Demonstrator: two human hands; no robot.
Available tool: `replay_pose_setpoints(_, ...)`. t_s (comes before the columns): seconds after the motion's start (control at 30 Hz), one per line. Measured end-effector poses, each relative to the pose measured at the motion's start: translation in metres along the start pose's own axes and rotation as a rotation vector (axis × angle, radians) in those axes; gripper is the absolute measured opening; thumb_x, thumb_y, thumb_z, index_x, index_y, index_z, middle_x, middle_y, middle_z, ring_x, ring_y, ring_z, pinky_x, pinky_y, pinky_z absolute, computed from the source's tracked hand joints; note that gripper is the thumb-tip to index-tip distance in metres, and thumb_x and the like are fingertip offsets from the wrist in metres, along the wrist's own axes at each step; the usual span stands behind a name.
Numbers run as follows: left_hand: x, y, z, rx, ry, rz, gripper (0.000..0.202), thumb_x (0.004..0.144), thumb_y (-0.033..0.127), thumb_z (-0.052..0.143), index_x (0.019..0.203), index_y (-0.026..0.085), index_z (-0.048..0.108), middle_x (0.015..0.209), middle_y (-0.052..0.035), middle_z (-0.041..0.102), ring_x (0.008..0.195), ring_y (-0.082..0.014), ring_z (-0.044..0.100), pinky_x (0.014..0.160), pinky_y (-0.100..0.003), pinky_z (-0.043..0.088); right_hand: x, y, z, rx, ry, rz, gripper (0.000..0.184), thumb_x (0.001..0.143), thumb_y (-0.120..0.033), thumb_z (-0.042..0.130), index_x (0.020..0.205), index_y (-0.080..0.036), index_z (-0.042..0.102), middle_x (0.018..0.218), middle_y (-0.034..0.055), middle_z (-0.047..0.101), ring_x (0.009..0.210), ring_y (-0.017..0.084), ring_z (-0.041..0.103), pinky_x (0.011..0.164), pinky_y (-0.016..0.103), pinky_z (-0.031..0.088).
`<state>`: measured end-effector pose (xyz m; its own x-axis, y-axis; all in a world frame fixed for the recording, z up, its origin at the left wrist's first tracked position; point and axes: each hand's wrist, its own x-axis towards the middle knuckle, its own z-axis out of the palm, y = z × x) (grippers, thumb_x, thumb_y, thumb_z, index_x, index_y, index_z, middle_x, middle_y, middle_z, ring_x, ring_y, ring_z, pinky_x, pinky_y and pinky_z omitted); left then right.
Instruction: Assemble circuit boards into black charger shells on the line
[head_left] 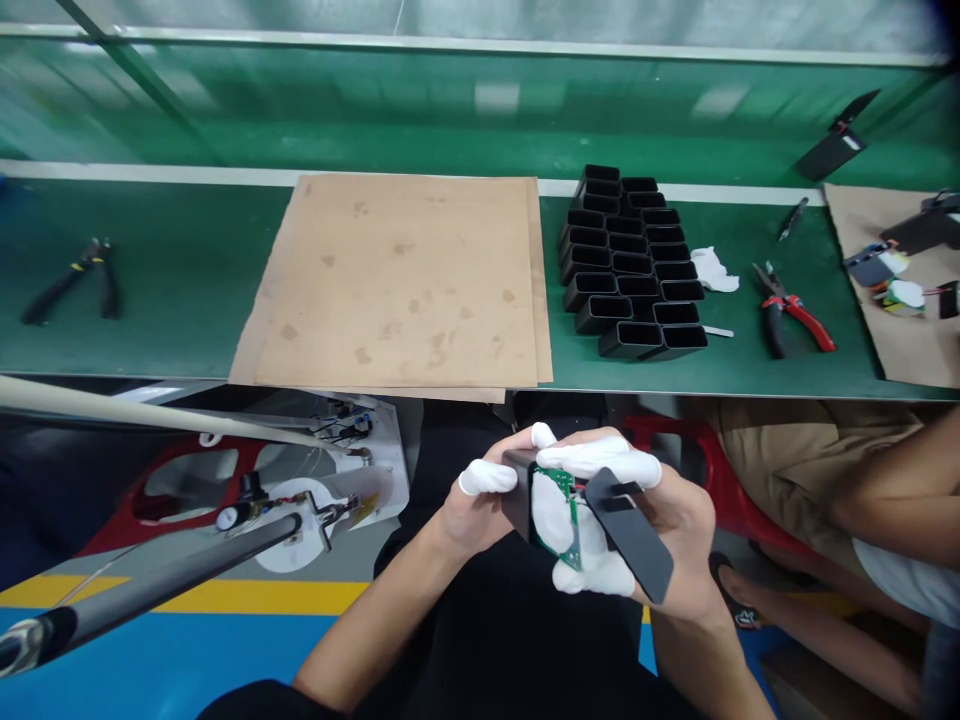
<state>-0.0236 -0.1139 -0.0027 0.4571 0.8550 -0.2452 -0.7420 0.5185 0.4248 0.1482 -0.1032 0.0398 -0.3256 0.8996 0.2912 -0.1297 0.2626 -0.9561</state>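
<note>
Below the bench edge, my left hand [476,508] grips a small black plastic case [517,495] by its sides, with white covers on the fingertips. A green circuit board with a white pad [553,515] is at the mouth of the case, partly inside it. My right hand [679,505], its fingers also in white covers, is closed around the board. A flat black cover [634,540] with a small clip hangs over that hand, joined to the board by thin wires. How deep the board sits in the case is hidden.
On the green bench stand several open black cases [634,260] in rows, beside brown cardboard [405,280]. Red-and-black pliers [791,310] lie to the right, black-handled pliers [75,280] to the left. A co-worker's arm [892,480] is at right. A grey pole [187,580] crosses the lower left.
</note>
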Motion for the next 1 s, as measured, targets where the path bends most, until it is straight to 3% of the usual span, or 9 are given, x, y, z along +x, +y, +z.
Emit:
replay_pose_setpoints(0.2, 0.001, -0.001, 0.001, -0.020, -0.009, 0.006, 0.033, 0.066, 0.037, 0.071, 0.091, 0.015, 0.066, 0.078, -0.0043, 0.065, 0.070, -0.0189, 0.060, 0.067, -0.028, 0.047, 0.002, -0.001, -0.001, -0.046, -0.009, -0.013, 0.066, 0.067, -0.030, 0.103, 0.127, -0.029, 0.077, 0.111, 0.0095, 0.081, 0.100, 0.032, 0.078, 0.081, 0.044, 0.067)
replay_pose_setpoints(0.4, 0.000, -0.001, 0.000, -0.005, -0.028, 0.009, 0.030, 0.069, 0.038, 0.071, 0.089, 0.016, 0.065, 0.071, -0.0023, 0.061, 0.062, -0.0165, 0.055, 0.058, -0.026, 0.043, 0.001, 0.002, 0.000, -0.082, -0.017, -0.014, 0.065, 0.066, -0.032, 0.103, 0.126, -0.030, 0.076, 0.111, 0.0095, 0.080, 0.100, 0.033, 0.077, 0.080, 0.046, 0.067)
replay_pose_setpoints(0.67, 0.001, -0.003, 0.002, 0.038, 0.037, 0.039, 0.034, 0.069, 0.038, 0.069, 0.095, 0.017, 0.071, 0.079, -0.0051, 0.072, 0.068, -0.0225, 0.065, 0.069, -0.034, 0.053, -0.002, 0.008, 0.000, -0.130, -0.026, 0.000, 0.065, 0.067, -0.033, 0.103, 0.126, -0.030, 0.074, 0.121, 0.0096, 0.076, 0.115, 0.035, 0.072, 0.093, 0.050, 0.063)
replay_pose_setpoints(0.77, 0.002, -0.008, -0.002, 0.006, -0.005, 0.014, 0.043, 0.075, 0.042, 0.065, 0.107, 0.014, 0.073, 0.073, -0.0054, 0.071, 0.055, -0.0203, 0.060, 0.062, -0.035, 0.052, -0.005, 0.010, 0.000, -0.141, -0.040, 0.025, 0.075, 0.065, -0.033, 0.104, 0.133, -0.030, 0.072, 0.127, 0.0104, 0.074, 0.122, 0.037, 0.068, 0.098, 0.053, 0.060)
replay_pose_setpoints(0.87, 0.001, -0.015, -0.010, -0.104, -0.056, -0.073, 0.047, 0.079, 0.048, 0.062, 0.110, 0.015, 0.072, 0.071, -0.0052, 0.070, 0.043, -0.0151, 0.050, 0.048, -0.030, 0.041, -0.009, 0.015, 0.001, -0.158, -0.046, 0.047, 0.094, 0.061, -0.039, 0.106, 0.145, -0.033, 0.064, 0.130, 0.0104, 0.072, 0.123, 0.037, 0.066, 0.102, 0.057, 0.058)
replay_pose_setpoints(0.93, 0.001, -0.019, -0.013, -0.170, -0.035, -0.101, 0.044, 0.079, 0.049, 0.063, 0.108, 0.017, 0.072, 0.077, -0.0060, 0.071, 0.048, -0.0161, 0.055, 0.049, -0.029, 0.041, -0.011, 0.017, 0.001, -0.178, -0.034, 0.069, 0.102, 0.061, -0.040, 0.106, 0.151, -0.034, 0.057, 0.133, 0.0105, 0.069, 0.123, 0.036, 0.066, 0.105, 0.057, 0.057)
replay_pose_setpoints(1.0, 0.001, -0.021, -0.012, -0.190, 0.013, -0.087, 0.042, 0.079, 0.049, 0.063, 0.104, 0.017, 0.072, 0.082, -0.0075, 0.072, 0.060, -0.0203, 0.062, 0.057, -0.031, 0.047, -0.012, 0.019, 0.002, -0.220, -0.019, 0.087, 0.098, 0.064, -0.036, 0.104, 0.150, -0.033, 0.058, 0.134, 0.0109, 0.068, 0.124, 0.035, 0.064, 0.106, 0.056, 0.056)
